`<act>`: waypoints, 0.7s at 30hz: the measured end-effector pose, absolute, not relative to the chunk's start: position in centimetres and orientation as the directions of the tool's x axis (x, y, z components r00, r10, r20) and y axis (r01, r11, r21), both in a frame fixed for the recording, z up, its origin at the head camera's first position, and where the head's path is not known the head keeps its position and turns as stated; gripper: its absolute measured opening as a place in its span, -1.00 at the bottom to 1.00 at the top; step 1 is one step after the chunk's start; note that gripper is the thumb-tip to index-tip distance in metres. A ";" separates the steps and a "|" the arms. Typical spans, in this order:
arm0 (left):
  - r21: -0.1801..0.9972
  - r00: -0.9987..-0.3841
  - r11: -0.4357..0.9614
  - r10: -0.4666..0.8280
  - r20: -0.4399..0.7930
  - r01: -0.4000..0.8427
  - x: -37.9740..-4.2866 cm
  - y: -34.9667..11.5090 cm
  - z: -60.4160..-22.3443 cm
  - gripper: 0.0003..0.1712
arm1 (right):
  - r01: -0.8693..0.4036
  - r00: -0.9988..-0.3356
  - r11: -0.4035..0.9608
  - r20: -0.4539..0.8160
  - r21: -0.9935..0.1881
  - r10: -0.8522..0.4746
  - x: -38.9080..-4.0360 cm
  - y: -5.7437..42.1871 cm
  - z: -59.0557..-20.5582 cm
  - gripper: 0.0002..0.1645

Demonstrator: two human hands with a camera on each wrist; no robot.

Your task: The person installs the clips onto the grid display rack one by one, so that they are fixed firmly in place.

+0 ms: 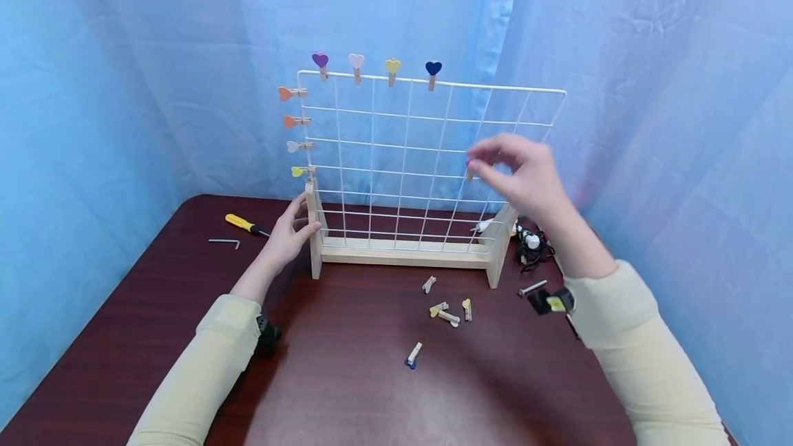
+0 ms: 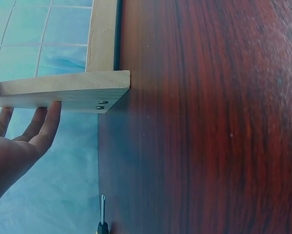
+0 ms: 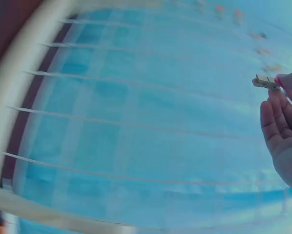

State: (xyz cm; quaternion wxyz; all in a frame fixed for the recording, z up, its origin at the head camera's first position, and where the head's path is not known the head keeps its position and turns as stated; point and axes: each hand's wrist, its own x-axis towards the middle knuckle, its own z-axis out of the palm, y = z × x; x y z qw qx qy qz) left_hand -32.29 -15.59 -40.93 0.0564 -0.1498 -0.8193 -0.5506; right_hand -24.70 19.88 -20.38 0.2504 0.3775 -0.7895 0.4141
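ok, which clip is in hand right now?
The pink-headed clip, pinched in the right hand; the other clips in view are clamped on the white grid or lying on the table.

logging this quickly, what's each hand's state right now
Left hand: closed on the wooden side support.
Right hand: closed, pinching a pink-tipped clothespin.

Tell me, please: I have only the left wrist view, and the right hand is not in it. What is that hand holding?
Observer: The right hand pinches a small wooden clothespin, with a bit of pink showing at its end.
Operator: Thank you. My view shows only a low part of the white grid. Is something clipped on its top edge?
Observer: Yes, four clothespins with hearts are there: purple, a pale one, yellow and dark blue.
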 end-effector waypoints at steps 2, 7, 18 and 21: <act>0.884 -0.949 0.352 0.181 0.257 0.306 -32.3 -15.6 -40.9 -0.17 | -0.823 -0.560 0.338 0.752 -0.457 -0.348 -25.2 20.0 -18.4 -0.85; 0.886 -0.951 0.354 0.181 0.251 0.301 -32.4 -15.6 -40.9 -0.18 | -0.884 -0.435 0.299 0.865 -0.358 -0.249 -27.2 20.2 -14.6 -0.89; 0.889 -0.951 0.344 0.176 0.254 0.301 -32.3 -15.6 -40.9 -0.21 | -0.781 -0.563 0.453 0.799 -0.431 -0.211 -29.5 19.4 -12.3 -0.82; 0.889 -0.951 0.343 0.173 0.257 0.303 -32.3 -15.6 -40.8 -0.22 | -0.785 -0.565 0.460 0.785 -0.415 -0.256 -29.9 19.3 -12.4 -0.82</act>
